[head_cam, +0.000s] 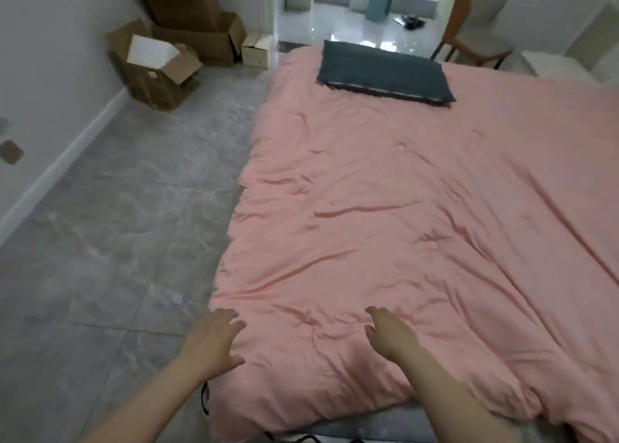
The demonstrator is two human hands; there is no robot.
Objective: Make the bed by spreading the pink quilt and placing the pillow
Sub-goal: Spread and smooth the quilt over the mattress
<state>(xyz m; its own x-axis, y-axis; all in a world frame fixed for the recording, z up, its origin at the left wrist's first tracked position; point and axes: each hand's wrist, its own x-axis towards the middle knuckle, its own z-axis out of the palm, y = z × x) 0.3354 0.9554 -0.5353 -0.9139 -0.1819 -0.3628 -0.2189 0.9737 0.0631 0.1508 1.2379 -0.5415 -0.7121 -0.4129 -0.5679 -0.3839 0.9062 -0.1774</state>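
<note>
Pink quilt (418,214) lies spread across the bed, dark pillow (385,70) at its far end. Left hand (214,342) and right hand (390,335), fingers relaxed and gripping nothing, rest on its near edge.

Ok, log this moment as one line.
quilt: spread | pillow: on quilt, far end | left hand: open, quilt edge | right hand: open, over quilt

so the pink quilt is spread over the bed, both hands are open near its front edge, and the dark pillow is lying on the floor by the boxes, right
Not quite. The head view shows the pillow lying on the quilt at the far end of the bed, not on the floor by the boxes. The rest holds: quilt spread, left hand and right hand open near its front edge.
</note>
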